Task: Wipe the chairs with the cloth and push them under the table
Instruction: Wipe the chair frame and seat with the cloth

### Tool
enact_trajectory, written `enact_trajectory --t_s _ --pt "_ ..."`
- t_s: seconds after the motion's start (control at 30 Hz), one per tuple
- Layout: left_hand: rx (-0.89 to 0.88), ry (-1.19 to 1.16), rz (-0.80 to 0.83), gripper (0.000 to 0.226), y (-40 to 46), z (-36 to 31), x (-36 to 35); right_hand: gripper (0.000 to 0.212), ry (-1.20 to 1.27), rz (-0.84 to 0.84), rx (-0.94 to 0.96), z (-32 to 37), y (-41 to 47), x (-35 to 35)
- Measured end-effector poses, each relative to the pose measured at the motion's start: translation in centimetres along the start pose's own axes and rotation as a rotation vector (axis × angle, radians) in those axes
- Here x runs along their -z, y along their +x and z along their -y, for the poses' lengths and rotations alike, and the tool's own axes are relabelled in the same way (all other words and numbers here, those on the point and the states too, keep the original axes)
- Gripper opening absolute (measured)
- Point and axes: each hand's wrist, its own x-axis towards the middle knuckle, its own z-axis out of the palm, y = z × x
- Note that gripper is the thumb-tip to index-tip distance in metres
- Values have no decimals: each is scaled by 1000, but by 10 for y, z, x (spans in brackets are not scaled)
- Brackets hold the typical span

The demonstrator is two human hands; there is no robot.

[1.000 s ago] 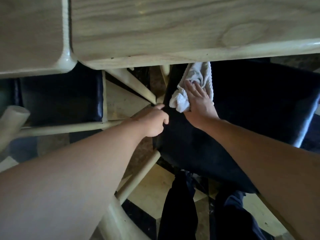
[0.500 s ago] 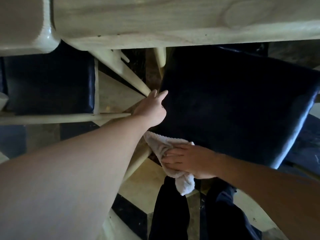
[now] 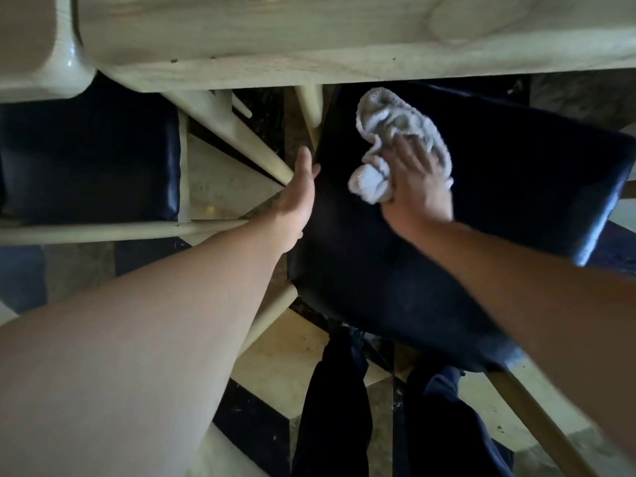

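Far left of the left hand sits a second chair [image 3: 89, 160], its dark seat tucked partly under the pale wooden table [image 3: 344, 36]. The left hand [image 3: 297, 197] lies flat, fingers straight, against the left edge of the dark chair seat [image 3: 499, 187]. Just right of it, the right hand [image 3: 418, 187] presses the crumpled white cloth [image 3: 389, 132] onto that seat, fingers spread over it. Beyond the fingertips, the table edge overhangs the seat.
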Motion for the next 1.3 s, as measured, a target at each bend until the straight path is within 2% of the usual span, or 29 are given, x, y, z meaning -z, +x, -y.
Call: enact_trajectory --t_s 0.1,0.2,0.27,0.37,0.47,0.6,0.7,0.8,0.9,1.0,1.07,1.13,1.2,1.27,1.3 --pt "61 -147 28 81 5 -1 8 76 128 29 -120 43 -24 -25" --pt "84 -255 105 88 11 -4 20 77 164 92 -22 72 -55 -47" --pt "94 -259 131 95 13 -3 29 81 44 236 162 84 -82 -61" --pt "113 -213 175 101 14 -4 30 83 -206 465 501 65 -124 -72" --pt "116 -181 193 102 14 -9 36 76 -301 534 858 27 -137 -59" --pt "99 -119 199 100 15 -7 28 62 -296 595 1132 -35 -134 -27" --pt "71 -79 212 97 12 -8 17 79 -331 579 1102 -82 -124 4" --pt "20 -57 211 90 9 -8 9 87 -359 496 888 -121 -95 40" --pt "-9 -29 196 86 9 -7 12 82 -301 301 527 -129 -59 58" --pt "-30 18 160 85 7 -3 6 82 -55 108 97 -95 -61 45" --pt "-65 96 130 85 1 4 -9 78 13 120 -3 -68 -78 31" --pt "-49 172 84 94 -2 12 -14 75 -2 264 59 -40 -90 16" --pt "-5 261 -13 106 -5 17 -22 75 -133 407 349 -29 -112 5" --pt "-61 393 -88 92 -6 18 -21 76 -280 536 727 -36 -130 -6" --pt "-128 495 -87 81 -6 19 -33 76 -325 558 839 -55 -140 -2"
